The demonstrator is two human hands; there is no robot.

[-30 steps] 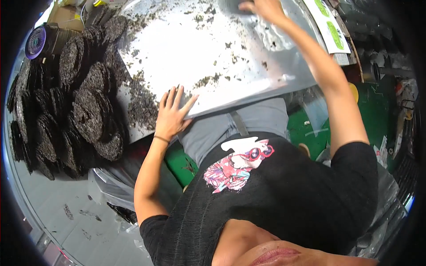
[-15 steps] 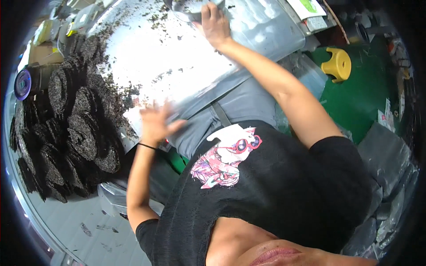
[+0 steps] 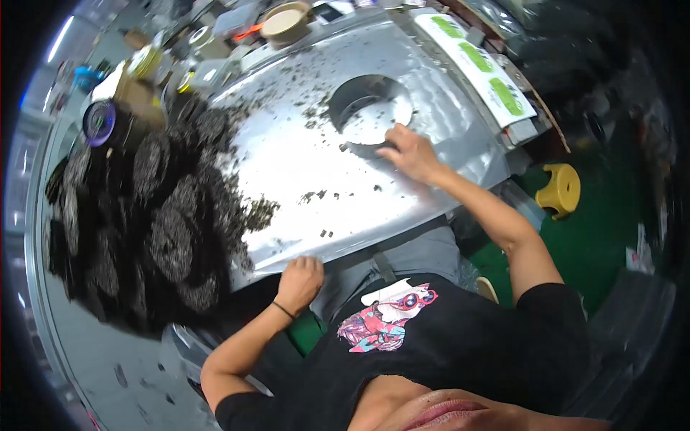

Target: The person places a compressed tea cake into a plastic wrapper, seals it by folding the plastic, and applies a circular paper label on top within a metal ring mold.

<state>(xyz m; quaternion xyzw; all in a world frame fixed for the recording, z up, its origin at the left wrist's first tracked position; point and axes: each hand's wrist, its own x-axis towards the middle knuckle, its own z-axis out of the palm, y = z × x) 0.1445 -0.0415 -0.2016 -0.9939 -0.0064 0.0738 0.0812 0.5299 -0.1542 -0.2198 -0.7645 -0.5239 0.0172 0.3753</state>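
A shiny metal table is strewn with dark leaf crumbs. It has a round hole toward the far side. My right hand lies on the sheet at the hole's near rim, fingers spread and pointing left, with a small dark patch under the fingertips. My left hand rests at the table's front edge with its fingers curled in; a thin black band circles its wrist. Round dark pressed cakes are stacked in a heap along the table's left side.
A round beige tin and clutter stand at the far edge. A white strip with green labels lies along the right side. A purple disc sits at far left. A yellow stool stands on green floor at the right.
My right hand has come back from the far edge to the rim of the hole. My left hand, flat with spread fingers before, is now curled at the front edge.
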